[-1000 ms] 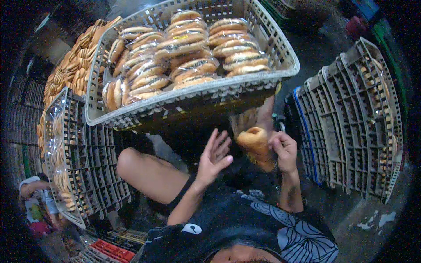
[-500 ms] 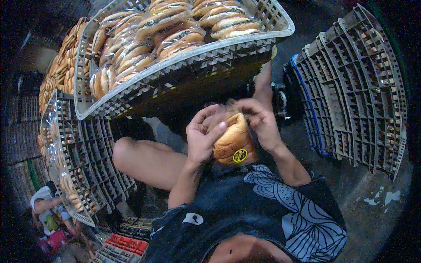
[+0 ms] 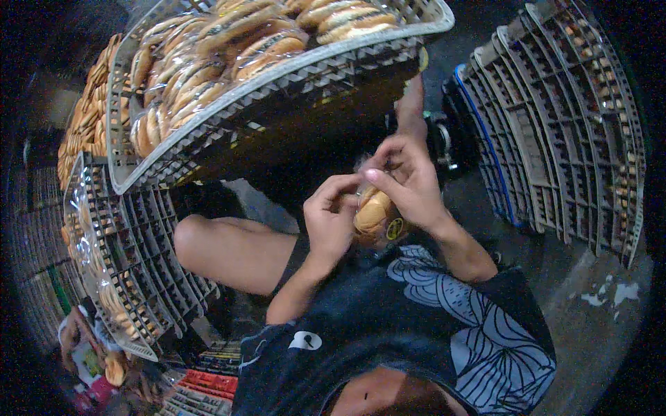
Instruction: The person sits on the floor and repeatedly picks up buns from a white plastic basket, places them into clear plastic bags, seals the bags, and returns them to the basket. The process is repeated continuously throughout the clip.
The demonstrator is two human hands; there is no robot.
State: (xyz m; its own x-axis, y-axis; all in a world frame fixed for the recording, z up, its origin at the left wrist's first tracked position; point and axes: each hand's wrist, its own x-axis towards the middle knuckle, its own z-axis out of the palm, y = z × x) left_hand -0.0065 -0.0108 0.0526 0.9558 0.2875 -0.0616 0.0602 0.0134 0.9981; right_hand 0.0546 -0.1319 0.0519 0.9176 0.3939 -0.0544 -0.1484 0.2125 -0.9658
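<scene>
A golden-brown bread (image 3: 374, 211) in a clear plastic bag sits in front of my shirt, a round yellow-and-black sticker on its lower side. My left hand (image 3: 329, 216) has its fingers curled at the upper left of the bag, pinching the plastic. From the other side, my right hand (image 3: 414, 186) grips the gathered bag mouth between thumb and fingers just above the bread. Both sets of fingertips are close together, and they partly hide the twisted plastic.
Ahead, a pale plastic crate (image 3: 333, 53) holds several bagged filled buns. Stacked crates (image 3: 548, 125) stand on the right, more crates (image 3: 156, 243) on the left. Loose buns (image 3: 90, 114) lie far left. At lower left, another person (image 3: 90, 347) is near a red crate (image 3: 208, 383).
My hands have drawn together over the bag's mouth, the right thumb now across it. The bread has tilted and is more covered. At lower left, a bun now shows by the other person.
</scene>
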